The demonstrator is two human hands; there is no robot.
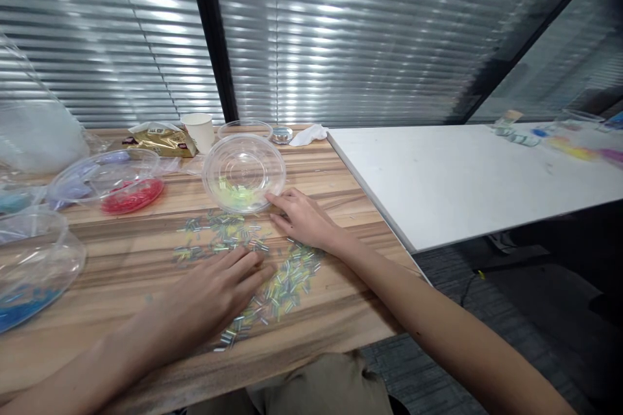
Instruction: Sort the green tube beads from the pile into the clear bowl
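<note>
Short shiny tube beads in yellow-green, grey and clear tones lie scattered on the wooden table. My left hand rests palm down among them. Its fingers are bent and close together, and their tips hide whatever is under them. My right hand is at the lower right rim of a round clear plastic bowl, thumb and forefinger pinching that rim. The bowl tilts toward me, with yellow-green beads gathered in its lower part.
Clear containers with red beads and blue beads stand on the left. Behind are a gold packet, a paper cup, a round tin and a tissue. A white table adjoins on the right.
</note>
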